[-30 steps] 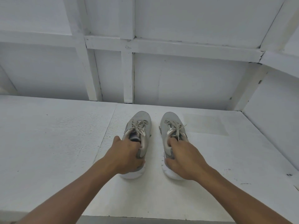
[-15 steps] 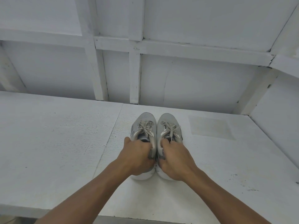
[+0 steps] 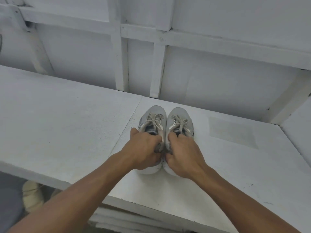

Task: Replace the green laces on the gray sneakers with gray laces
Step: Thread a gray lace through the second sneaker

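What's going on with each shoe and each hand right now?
Left gray sneaker: upright on the white table, laced, touching the other shoe.
Right gray sneaker: upright, laced, toe pointing away.
Left hand: grips the left gray sneaker's heel end.
Right hand: grips the right gray sneaker's heel end.

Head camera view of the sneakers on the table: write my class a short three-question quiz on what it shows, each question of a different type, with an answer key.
1. True or false: the left sneaker and the right sneaker touch side by side on the white table.
2. The left hand grips: A) the left sneaker's heel end; B) a loose lace; C) the table's edge.
3. Fill in: the right hand grips the right sneaker, whose toe points ____ from the person.

Key: 1 true; 2 A; 3 away.
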The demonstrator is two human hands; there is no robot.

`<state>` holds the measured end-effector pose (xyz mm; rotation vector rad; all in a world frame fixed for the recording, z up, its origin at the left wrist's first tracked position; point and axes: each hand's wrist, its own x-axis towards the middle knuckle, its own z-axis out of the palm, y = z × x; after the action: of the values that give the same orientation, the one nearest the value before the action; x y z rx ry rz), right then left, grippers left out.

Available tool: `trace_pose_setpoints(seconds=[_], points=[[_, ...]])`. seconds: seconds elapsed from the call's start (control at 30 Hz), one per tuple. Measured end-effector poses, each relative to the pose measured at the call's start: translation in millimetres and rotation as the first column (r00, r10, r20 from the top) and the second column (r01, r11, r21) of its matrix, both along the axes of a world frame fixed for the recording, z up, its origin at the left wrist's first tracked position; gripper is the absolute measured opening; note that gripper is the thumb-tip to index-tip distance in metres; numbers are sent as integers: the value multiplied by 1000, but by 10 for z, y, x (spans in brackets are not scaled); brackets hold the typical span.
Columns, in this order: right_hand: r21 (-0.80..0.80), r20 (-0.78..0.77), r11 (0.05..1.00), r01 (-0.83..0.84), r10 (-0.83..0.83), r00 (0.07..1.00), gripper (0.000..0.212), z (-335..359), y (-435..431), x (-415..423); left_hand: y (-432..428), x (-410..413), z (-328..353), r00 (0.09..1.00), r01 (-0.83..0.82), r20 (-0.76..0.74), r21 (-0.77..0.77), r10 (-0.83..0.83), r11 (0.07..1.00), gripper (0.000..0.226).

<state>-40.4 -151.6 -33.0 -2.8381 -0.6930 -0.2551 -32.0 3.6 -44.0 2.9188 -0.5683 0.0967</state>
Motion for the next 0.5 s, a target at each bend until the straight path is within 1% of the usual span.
trace_pose_setpoints(seconds=[0.07, 0.17, 0.23, 0.3, 0.4, 0.5], points=[[10, 30, 999, -53, 52, 998, 20, 63, 69, -27, 73, -109, 79, 998, -51, 38, -1, 52, 999, 42], [3, 35, 989, -147, 147, 989, 19, 153, 305, -145, 292, -387, 162, 988, -154, 30, 4, 154, 988, 41], [2, 60, 984, -180, 179, 982, 23, 194, 417, -218, 408, -506, 211, 981, -182, 64, 3, 182, 983, 41], [6, 64, 969, -246, 245, 967, 24, 226, 618, -355, 603, -755, 259, 968, -242, 65, 8, 241, 970, 40], [41, 95, 932, -359, 354, 930, 24, 230, 972, -595, 904, -1194, 318, 941, -332, 62, -19, 332, 943, 39], [42, 121, 870, -491, 483, 867, 25, 198, 1389, -912, 1245, -1731, 318, 892, -442, 89, -28, 443, 896, 37]])
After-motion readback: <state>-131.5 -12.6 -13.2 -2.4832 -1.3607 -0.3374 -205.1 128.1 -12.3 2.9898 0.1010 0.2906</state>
